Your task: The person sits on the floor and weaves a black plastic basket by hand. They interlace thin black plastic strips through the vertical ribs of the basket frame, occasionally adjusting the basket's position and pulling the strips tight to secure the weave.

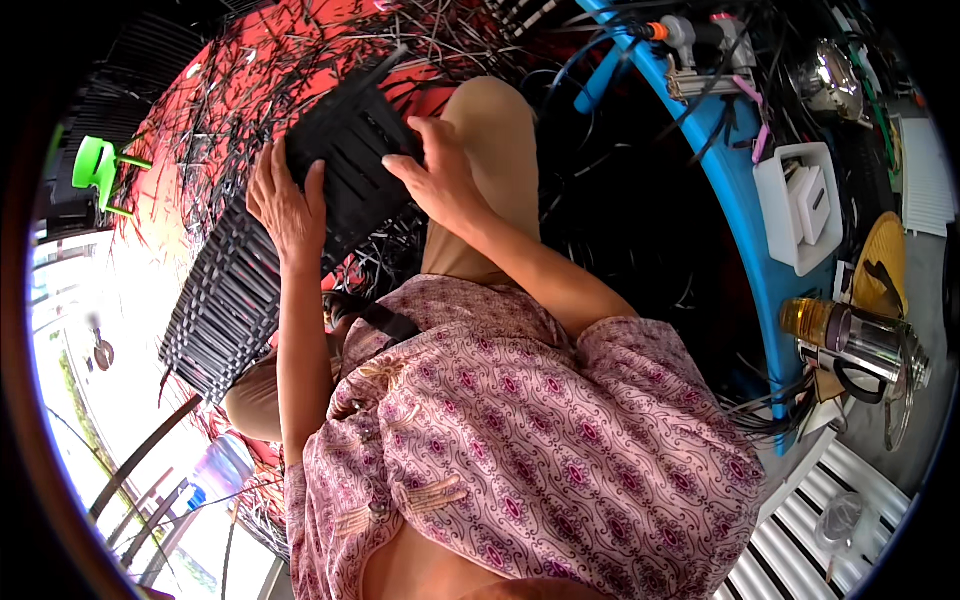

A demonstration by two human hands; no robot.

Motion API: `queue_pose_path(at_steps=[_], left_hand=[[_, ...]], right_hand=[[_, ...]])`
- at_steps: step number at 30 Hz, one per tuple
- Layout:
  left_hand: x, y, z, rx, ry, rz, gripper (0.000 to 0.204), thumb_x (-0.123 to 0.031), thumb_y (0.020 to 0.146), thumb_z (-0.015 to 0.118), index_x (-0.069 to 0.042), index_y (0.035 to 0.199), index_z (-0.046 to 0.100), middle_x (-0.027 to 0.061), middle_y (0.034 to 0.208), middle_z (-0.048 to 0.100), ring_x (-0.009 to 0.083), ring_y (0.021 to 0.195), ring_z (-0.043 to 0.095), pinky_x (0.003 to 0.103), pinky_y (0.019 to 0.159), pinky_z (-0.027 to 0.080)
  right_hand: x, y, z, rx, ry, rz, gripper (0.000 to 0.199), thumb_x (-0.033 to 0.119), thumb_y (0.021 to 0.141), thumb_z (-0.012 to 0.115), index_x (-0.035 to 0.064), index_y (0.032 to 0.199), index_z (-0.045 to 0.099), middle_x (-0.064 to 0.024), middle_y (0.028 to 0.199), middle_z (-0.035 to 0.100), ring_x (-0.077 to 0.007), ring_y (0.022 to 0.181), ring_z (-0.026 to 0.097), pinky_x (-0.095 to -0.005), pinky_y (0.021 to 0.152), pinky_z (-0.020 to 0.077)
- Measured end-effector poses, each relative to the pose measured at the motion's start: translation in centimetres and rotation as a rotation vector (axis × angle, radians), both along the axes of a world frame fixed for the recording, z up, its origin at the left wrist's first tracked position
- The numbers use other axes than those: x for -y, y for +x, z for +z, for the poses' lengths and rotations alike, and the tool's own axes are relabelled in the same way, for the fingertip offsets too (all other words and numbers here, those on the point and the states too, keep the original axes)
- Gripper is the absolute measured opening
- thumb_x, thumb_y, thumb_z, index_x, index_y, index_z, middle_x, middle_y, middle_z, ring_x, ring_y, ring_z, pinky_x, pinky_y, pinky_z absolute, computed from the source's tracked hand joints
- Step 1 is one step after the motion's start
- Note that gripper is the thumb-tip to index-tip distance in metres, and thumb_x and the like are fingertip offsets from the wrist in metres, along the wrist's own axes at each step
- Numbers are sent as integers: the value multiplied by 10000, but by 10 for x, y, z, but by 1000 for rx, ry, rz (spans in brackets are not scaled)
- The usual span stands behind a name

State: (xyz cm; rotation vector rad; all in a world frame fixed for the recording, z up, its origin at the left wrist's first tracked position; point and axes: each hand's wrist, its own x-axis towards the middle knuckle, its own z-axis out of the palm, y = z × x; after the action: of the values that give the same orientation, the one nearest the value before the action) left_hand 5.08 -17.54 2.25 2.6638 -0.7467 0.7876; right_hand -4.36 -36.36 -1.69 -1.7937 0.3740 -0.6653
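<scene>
Far left, a bright green plastic stool [95,165] stands at the edge of the red floor mat [185,130], which is littered with loose black strips [250,70]. Down at the lower left, a clear plastic water bottle [222,465] with a blue cap lies near the railing; if it carries a label, it can't be made out from here.

Moving in, there's the woven black panel [225,300], flat and slatted, running down beside the person's knee. Just above it sits the black woven basket [350,160], tilted, propped over the lap between both hands. The left hand [288,205] is pressed flat on the basket's near left side, fingers spread upward, palm on the weave, gripping its edge. The right hand [435,175] curls over the basket's right rim, fingers hooked on it and thumb tucked against the wall, so both hands are clasping the basket.

Further right, a blue curved table edge [745,220] sweeps down the frame. Beyond it, a white rectangular tray [775,215] holds small white boxy packages, any labels too small to tell. Below that, a glass jar with amber liquid [815,322] and a metal lid lies on its side, and a yellow woven fan [880,255] rests just above it. White slatted boards [800,540] fill the lower right corner.
</scene>
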Motion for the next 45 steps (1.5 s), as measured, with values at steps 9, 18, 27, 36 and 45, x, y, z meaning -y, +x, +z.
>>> queue_pose_path(at_steps=[9,18,27,36,45], left_hand=[[-6,23,-10,66,61,-1,611,-426,949,603,-96,1446,471,120,1450,462,297,1349,400,451,1124,240],[-7,16,-5,25,40,-20,605,-456,970,546,-105,1456,466,105,1471,448,307,1362,375,462,1131,217],[-6,17,2,-23,36,-20,597,-422,970,559,-111,1469,453,108,1459,449,291,1362,370,456,1132,207],[-18,9,5,-9,75,8,583,-407,975,551,-105,1464,454,130,1460,446,310,1348,385,459,1128,217],[-21,15,4,-17,40,-18,590,-409,973,550,-105,1468,450,130,1460,451,317,1347,388,466,1119,225]], right_hand=[[141,-165,-116,-396,693,-313,180,238,925,659,65,901,700,-30,728,648,-113,610,592,-251,560,480],[293,-318,-288,-582,604,-746,142,178,908,602,60,949,671,-88,799,666,-216,616,618,-328,536,497],[355,-266,-383,-237,304,-340,118,141,919,595,41,917,656,-107,871,684,-229,742,668,-340,649,540],[320,-236,-327,-867,-768,46,230,284,887,634,57,881,672,-112,862,673,-275,802,649,-453,701,534],[313,-228,-278,-819,-214,-364,311,342,974,557,68,1079,661,-121,852,688,-310,823,664,-431,730,510]])
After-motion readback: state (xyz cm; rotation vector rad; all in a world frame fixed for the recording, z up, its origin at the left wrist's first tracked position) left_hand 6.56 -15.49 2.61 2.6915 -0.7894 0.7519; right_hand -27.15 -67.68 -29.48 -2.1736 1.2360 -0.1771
